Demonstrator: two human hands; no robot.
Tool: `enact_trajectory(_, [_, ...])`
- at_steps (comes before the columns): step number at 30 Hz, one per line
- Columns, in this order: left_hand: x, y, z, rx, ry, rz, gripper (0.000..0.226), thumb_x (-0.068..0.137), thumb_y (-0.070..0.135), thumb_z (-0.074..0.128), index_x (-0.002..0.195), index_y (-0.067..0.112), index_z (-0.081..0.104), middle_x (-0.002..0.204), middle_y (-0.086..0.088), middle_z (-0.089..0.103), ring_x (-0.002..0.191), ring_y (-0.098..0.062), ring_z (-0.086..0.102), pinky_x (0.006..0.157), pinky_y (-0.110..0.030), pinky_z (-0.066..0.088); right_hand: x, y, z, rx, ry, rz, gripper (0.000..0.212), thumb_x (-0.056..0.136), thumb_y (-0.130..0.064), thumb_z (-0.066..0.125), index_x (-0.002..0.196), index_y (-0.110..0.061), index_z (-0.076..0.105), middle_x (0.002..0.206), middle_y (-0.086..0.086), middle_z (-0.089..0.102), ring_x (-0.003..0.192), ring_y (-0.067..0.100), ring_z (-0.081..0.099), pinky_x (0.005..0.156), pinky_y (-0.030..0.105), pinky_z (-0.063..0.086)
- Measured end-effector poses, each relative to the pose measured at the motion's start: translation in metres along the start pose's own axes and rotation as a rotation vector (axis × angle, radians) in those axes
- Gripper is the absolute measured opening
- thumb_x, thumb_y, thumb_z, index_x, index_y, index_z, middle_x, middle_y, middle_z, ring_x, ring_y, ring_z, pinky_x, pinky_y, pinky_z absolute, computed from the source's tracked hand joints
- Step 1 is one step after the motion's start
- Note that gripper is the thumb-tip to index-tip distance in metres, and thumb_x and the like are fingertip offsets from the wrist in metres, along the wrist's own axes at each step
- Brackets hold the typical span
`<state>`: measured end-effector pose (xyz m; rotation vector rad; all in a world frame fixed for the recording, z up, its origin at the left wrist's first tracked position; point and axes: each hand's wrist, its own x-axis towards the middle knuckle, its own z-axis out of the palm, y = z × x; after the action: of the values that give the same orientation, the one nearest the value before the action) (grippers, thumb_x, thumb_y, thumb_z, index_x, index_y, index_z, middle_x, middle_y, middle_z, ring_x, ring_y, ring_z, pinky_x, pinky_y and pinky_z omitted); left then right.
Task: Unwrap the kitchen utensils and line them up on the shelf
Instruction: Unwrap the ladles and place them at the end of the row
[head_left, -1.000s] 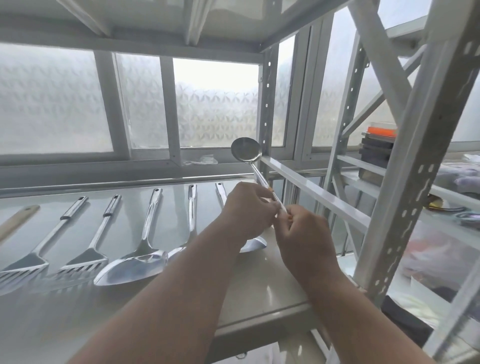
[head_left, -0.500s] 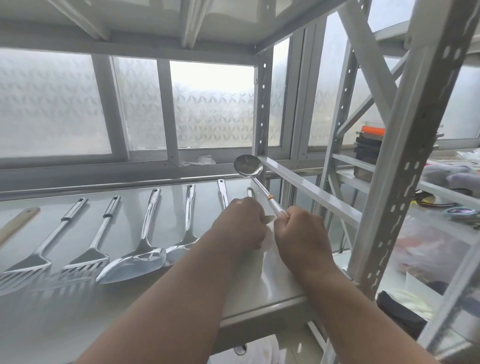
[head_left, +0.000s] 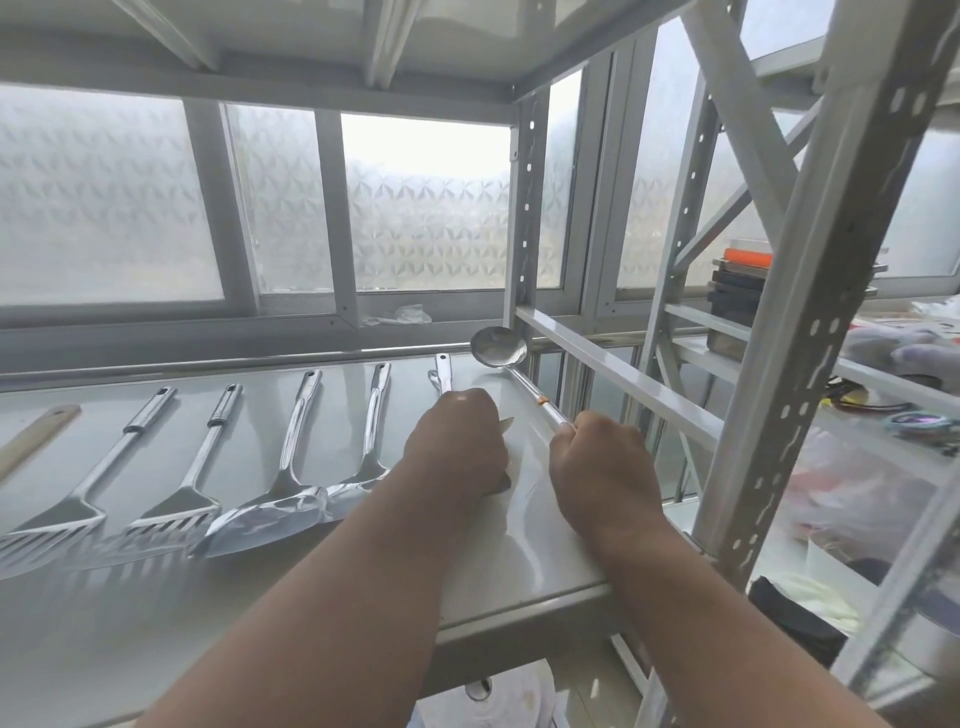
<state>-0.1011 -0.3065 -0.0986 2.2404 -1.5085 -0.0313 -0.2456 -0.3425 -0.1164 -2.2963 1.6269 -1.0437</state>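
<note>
Steel ladle (head_left: 500, 348) gripped by its handle in right hand (head_left: 602, 467), bowl raised at shelf's (head_left: 530, 582) far right, beside the row. Left hand (head_left: 457, 447) curled on clear wrap (head_left: 511, 483), probably pulling it off before laying down.

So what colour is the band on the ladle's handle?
Orange, on the ladle handle band; head view.

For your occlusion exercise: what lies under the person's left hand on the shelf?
A utensil handle runs under the left hand, and a clear wrapper edge sticks out beside it. That utensil's head is covered by the hand and forearm.
</note>
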Motion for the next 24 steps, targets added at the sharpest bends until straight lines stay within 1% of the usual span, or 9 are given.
enact_trajectory(4, [-0.001, -0.004, -0.002, 0.088, -0.045, -0.035, 0.040, 0.088, 0.018, 0.076, 0.080, 0.020, 0.038, 0.099, -0.005, 0.053, 0.095, -0.028, 0.056, 0.088, -0.040, 0.061, -0.001, -0.002, 0.000, -0.029, -0.004, 0.013, 0.036, 0.104, -0.029, 0.041, 0.099, -0.005, 0.066, 0.096, 0.019, 0.069, 0.092, 0.041, 0.063, 0.070, 0.035, 0.036])
enact_trajectory(7, [-0.003, -0.003, -0.004, 0.079, -0.061, -0.063, 0.040, 0.086, 0.013, 0.079, 0.089, 0.019, 0.039, 0.082, 0.001, 0.036, 0.091, -0.027, 0.053, 0.089, -0.042, 0.061, -0.002, -0.004, 0.000, -0.057, -0.003, 0.040, 0.035, 0.103, -0.029, 0.040, 0.101, -0.006, 0.066, 0.096, 0.018, 0.069, 0.095, 0.042, 0.065, 0.071, 0.037, 0.040])
enact_trajectory(9, [-0.004, -0.002, -0.005, 0.073, -0.059, -0.067, 0.040, 0.085, 0.009, 0.078, 0.093, 0.018, 0.040, 0.080, 0.002, 0.032, 0.089, -0.028, 0.055, 0.089, -0.041, 0.062, -0.001, -0.005, 0.001, -0.098, -0.013, 0.069, 0.033, 0.102, -0.029, 0.039, 0.102, -0.008, 0.065, 0.093, 0.015, 0.067, 0.097, 0.041, 0.065, 0.071, 0.038, 0.040])
enact_trajectory(13, [0.001, -0.004, -0.001, 0.097, -0.048, -0.055, 0.036, 0.084, 0.012, 0.077, 0.092, 0.017, 0.043, 0.086, -0.001, 0.043, 0.090, -0.028, 0.054, 0.085, -0.042, 0.062, 0.001, -0.003, 0.005, -0.148, -0.039, 0.088, 0.028, 0.101, -0.027, 0.038, 0.103, -0.012, 0.062, 0.087, 0.010, 0.059, 0.110, 0.034, 0.055, 0.071, 0.038, 0.041])
enact_trajectory(16, [0.004, -0.007, 0.001, 0.153, -0.039, -0.026, 0.032, 0.084, 0.019, 0.076, 0.091, 0.016, 0.046, 0.106, -0.005, 0.052, 0.089, -0.028, 0.052, 0.075, -0.037, 0.057, 0.001, -0.001, 0.006, -0.170, -0.040, 0.092, 0.027, 0.099, -0.023, 0.040, 0.104, -0.011, 0.064, 0.102, 0.009, 0.065, 0.115, 0.032, 0.051, 0.075, 0.038, 0.047])
enact_trajectory(18, [0.004, -0.007, 0.001, 0.142, -0.031, -0.016, 0.032, 0.081, 0.017, 0.079, 0.085, 0.016, 0.047, 0.108, -0.005, 0.055, 0.088, -0.029, 0.053, 0.071, -0.034, 0.053, 0.002, 0.001, 0.008, -0.187, -0.047, 0.096, 0.029, 0.097, -0.021, 0.041, 0.107, -0.011, 0.066, 0.108, 0.009, 0.064, 0.116, 0.032, 0.050, 0.085, 0.038, 0.049])
enact_trajectory(20, [0.004, -0.006, 0.001, 0.072, -0.024, -0.028, 0.029, 0.078, 0.010, 0.081, 0.085, 0.015, 0.053, 0.107, -0.006, 0.059, 0.088, -0.029, 0.058, 0.071, -0.036, 0.057, 0.002, 0.001, 0.009, -0.197, -0.064, 0.099, 0.036, 0.094, -0.020, 0.036, 0.109, -0.013, 0.068, 0.108, 0.008, 0.063, 0.113, 0.031, 0.051, 0.089, 0.037, 0.047])
enact_trajectory(22, [0.002, -0.005, 0.000, -0.019, -0.018, -0.055, 0.023, 0.078, 0.003, 0.079, 0.090, 0.013, 0.062, 0.106, -0.008, 0.065, 0.085, -0.031, 0.066, 0.075, -0.040, 0.064, 0.001, 0.001, 0.009, -0.183, -0.084, 0.098, 0.048, 0.089, -0.021, 0.026, 0.110, -0.014, 0.069, 0.106, 0.007, 0.062, 0.110, 0.032, 0.051, 0.086, 0.037, 0.045])
enact_trajectory(24, [0.001, -0.005, -0.001, -0.055, -0.013, -0.061, 0.022, 0.078, 0.000, 0.078, 0.089, 0.012, 0.064, 0.108, -0.010, 0.069, 0.087, -0.034, 0.072, 0.076, -0.042, 0.065, 0.000, -0.001, 0.006, -0.165, -0.095, 0.111, 0.045, 0.092, -0.026, 0.029, 0.111, -0.009, 0.067, 0.108, 0.009, 0.062, 0.111, 0.034, 0.051, 0.087, 0.038, 0.046])
